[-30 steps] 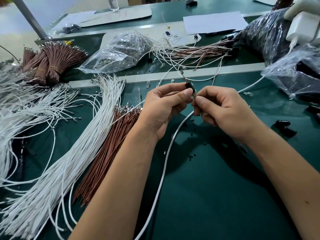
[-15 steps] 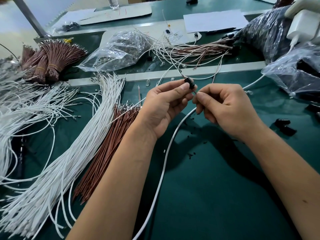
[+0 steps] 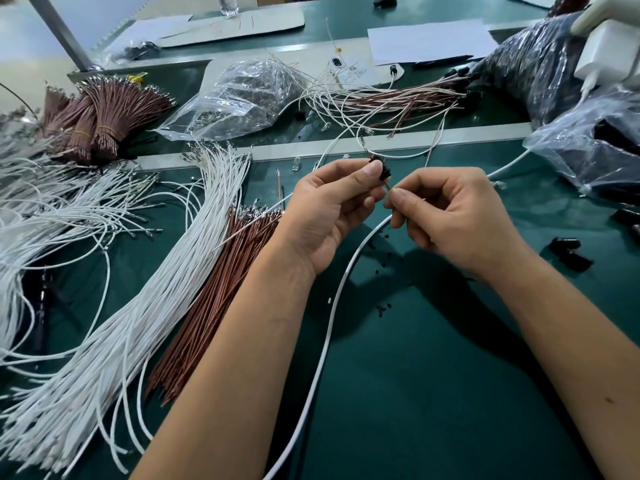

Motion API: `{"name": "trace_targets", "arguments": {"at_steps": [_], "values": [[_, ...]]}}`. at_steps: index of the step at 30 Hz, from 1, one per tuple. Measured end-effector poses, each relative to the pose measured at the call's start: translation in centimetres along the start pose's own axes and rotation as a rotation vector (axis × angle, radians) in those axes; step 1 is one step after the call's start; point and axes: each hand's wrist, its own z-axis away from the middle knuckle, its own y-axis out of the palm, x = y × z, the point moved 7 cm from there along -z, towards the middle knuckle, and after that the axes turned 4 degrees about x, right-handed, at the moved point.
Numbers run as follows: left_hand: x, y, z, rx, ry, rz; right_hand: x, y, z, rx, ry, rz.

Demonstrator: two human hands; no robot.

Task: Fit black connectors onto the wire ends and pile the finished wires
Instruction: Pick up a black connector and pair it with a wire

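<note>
**Connector pinched above the bench**

The left hand (image 3: 332,206) pinched a black connector (image 3: 380,169) above the green bench (image 3: 433,375). Just right of the connector, the right hand (image 3: 453,216) kept its grip clenched on a thin brown wire (image 3: 387,185) running into it.

Black connector (image 3: 381,170); white wires (image 3: 138,306); brown wires (image 3: 214,299); green table (image 3: 415,393).

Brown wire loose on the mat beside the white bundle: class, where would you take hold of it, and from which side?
Pinch the brown wire mid-length from above; it lies flat and alone on the mat, its thin metal tip looking easily bent.
</note>
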Motion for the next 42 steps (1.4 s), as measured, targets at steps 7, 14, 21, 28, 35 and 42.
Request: {"name": "trace_targets", "arguments": {"at_steps": [7,14,21,28,35,42], "values": [[0.0,0.0,-0.1,0.006,0.014,0.023,-0.2,-0.1,0.0,-0.004,-0.003,-0.003],[-0.3,0.1,0.1,-0.006,0.051,-0.029,-0.2,-0.3,-0.1,-0.016,0.006,-0.017],[-0.5,0.1,0.2,-0.008,0.069,-0.031,-0.3,-0.3,0.0,0.017,0.019,-0.032],[-0.9,-0.2,0.1,-0.024,0.098,0.001,-0.3,-0.1,0.0,0.073,0.019,-0.019],[-1.2,-0.5,0.1,-0.024,0.121,-0.005,-0.3,-0.3,0.0,0.070,0.016,-0.038],[-1.7,-1.0,0.1,-0.051,0.160,0.024,-0.2,-0.4,0.0,0.096,0.033,-0.022]]}}
